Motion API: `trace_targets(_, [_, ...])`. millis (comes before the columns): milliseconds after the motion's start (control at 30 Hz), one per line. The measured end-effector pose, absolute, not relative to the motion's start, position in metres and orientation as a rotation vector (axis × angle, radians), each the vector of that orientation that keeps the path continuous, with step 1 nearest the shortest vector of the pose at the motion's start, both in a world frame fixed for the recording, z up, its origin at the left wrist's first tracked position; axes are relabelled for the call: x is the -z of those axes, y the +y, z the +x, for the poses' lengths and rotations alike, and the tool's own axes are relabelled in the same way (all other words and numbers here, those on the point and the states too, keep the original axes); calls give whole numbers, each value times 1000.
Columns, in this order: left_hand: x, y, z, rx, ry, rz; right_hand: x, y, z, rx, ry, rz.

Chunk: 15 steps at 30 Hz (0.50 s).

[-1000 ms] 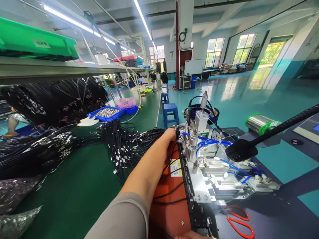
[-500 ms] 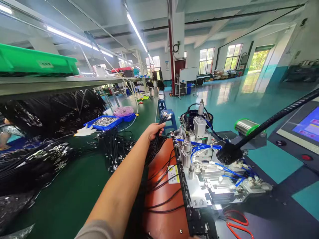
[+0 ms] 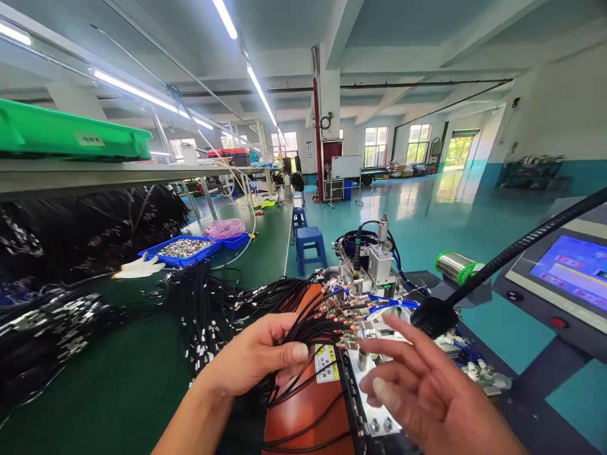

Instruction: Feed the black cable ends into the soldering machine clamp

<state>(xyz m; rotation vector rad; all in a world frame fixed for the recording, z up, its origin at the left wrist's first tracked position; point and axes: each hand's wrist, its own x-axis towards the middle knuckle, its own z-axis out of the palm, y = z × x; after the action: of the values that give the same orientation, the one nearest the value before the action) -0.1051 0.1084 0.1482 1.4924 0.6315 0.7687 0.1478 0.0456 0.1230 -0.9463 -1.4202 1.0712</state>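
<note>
Black cables (image 3: 315, 330) bunched in your left grip (image 3: 256, 357), above the orange panel (image 3: 298, 417) by the desk's (image 3: 118, 379) right edge.
Past that edge stands the metal machine (image 3: 380, 262); loose cables (image 3: 202, 316) spread over the green desk, and toward its left edge sits a blue tray (image 3: 202, 256), a white glove (image 3: 137, 268) just beside it. Your left grip is closed round the bunch; your right grip (image 3: 427, 385) holds nothing, fingers parted and half curled. A white-and-yellow label (image 3: 327, 364) shows on the panel, and the bunch's metallic ends (image 3: 348, 323) point right, near your right fingertips.
</note>
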Motion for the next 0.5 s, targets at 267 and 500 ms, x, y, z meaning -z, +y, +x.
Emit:
trace_targets(267, [-146,103,-98,-642,667,1420,-151,56,134,-1244,-1050,-927])
trace_targets(500, [-143,104,-99,-647,688,1403,-152,60,136,-1177,-1113,-965])
